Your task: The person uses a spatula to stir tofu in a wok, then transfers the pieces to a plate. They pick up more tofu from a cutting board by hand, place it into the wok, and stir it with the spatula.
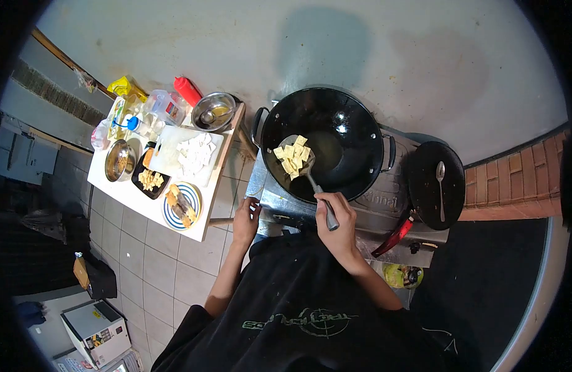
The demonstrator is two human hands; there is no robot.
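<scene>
My right hand (337, 224) is wrapped round the grey handle of a skimmer (316, 185). Several pale yellow fried cubes (293, 156) rest on the skimmer's head, over the left side of a large black wok (354, 155). Dark oil (327, 150) shows in the bottom of the wok. Near the front left edge of the metal stove (280, 201) is my left hand (247, 215), its fingers loosely bent and apart, with nothing visible in it.
Left, a white table (202, 226) bears a cutting board (168, 166) with white cubes, a black tray (139, 185) of fried cubes, bowls, a striped plate (195, 188) and bottles. On the right, a black pan (427, 186) holds a spoon (440, 180).
</scene>
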